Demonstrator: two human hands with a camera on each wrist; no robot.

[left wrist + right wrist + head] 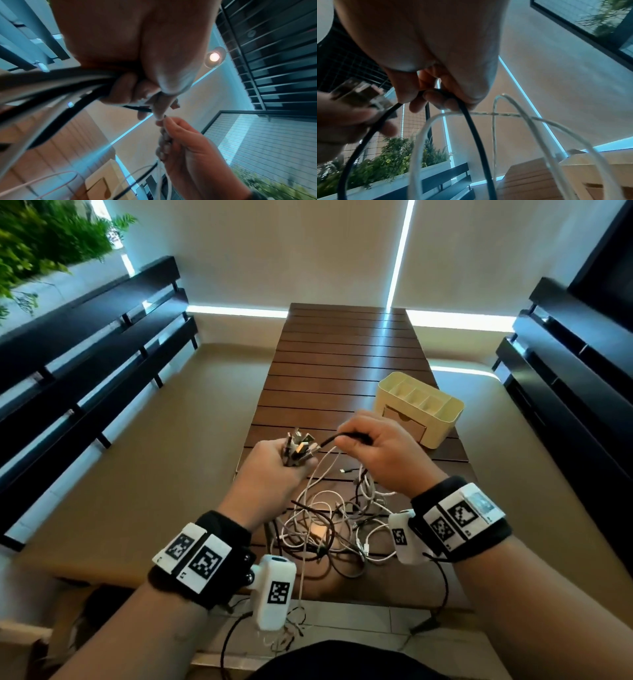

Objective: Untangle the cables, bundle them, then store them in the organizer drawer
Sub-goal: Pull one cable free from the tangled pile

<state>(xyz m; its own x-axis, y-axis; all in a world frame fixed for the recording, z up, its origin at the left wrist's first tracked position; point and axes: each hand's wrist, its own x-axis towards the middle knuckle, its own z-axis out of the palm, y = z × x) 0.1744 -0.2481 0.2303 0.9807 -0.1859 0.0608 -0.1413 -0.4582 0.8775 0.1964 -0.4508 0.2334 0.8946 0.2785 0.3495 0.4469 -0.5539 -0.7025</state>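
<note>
Above the near end of the table, my left hand grips a bunch of cable plugs, their metal ends sticking up out of the fist. My right hand pinches a black cable that runs across to that bunch; in the right wrist view the black cable loops down from my fingers. A tangle of white and dark cables hangs from both hands onto the table. The cream organizer, with its small drawer shut, stands to the right of my hands.
The slatted wooden table stretches away from me. Dark slatted benches stand to the left and right. Some cable ends hang over the table's near edge. Green plants fill the far left corner.
</note>
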